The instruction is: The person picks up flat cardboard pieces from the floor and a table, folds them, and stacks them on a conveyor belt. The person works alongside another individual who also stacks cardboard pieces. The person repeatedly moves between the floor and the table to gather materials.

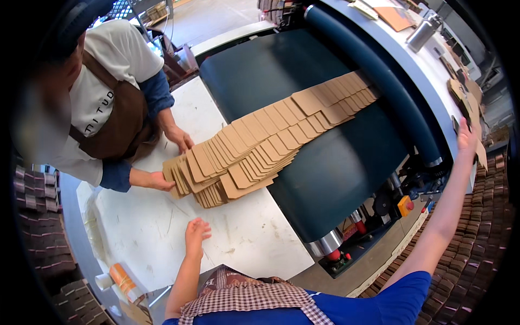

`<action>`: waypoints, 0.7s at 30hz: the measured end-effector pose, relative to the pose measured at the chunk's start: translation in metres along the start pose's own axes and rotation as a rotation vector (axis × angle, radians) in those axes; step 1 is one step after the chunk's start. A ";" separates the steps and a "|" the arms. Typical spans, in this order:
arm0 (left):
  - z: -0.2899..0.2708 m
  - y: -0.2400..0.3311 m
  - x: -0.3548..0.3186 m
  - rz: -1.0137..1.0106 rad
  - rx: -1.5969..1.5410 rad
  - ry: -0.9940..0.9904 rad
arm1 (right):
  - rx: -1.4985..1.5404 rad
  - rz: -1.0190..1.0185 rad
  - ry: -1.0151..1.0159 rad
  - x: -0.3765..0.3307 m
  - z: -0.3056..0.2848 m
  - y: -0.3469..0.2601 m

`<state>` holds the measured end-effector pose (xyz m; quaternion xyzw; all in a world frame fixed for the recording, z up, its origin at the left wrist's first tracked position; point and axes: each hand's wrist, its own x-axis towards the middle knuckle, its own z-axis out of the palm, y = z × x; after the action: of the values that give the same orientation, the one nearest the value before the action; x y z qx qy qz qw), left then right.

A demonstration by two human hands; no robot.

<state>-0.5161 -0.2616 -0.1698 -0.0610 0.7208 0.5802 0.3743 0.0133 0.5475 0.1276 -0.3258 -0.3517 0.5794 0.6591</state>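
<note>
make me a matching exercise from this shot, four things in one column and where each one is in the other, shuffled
Things:
1. left hand
2. right hand
3. cardboard blanks
4. co-worker's hands

Places:
A. at the near end of the cardboard row, on the white table
B. raised to the machine's edge on the right
C. open above the white table, touching nothing
D. fanned in an overlapping row from the dark conveyor belt onto the table

Pairs: 1-C, 2-B, 3-D, 4-A
</note>
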 end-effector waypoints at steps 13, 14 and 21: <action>0.067 0.006 0.087 -0.117 -0.748 -0.185 | -0.742 0.506 -0.387 -0.373 0.117 0.406; 0.067 0.002 0.089 -0.144 -0.781 -0.184 | -0.868 0.343 -0.405 -0.361 0.113 0.415; 0.084 0.013 0.095 -0.049 -0.637 -0.287 | -1.382 -0.322 -0.388 -0.296 0.130 0.455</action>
<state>-0.5517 -0.1504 -0.2215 -0.1098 0.4419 0.7694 0.4480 -0.3639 0.3094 -0.2085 -0.5028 -0.7906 0.1688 0.3061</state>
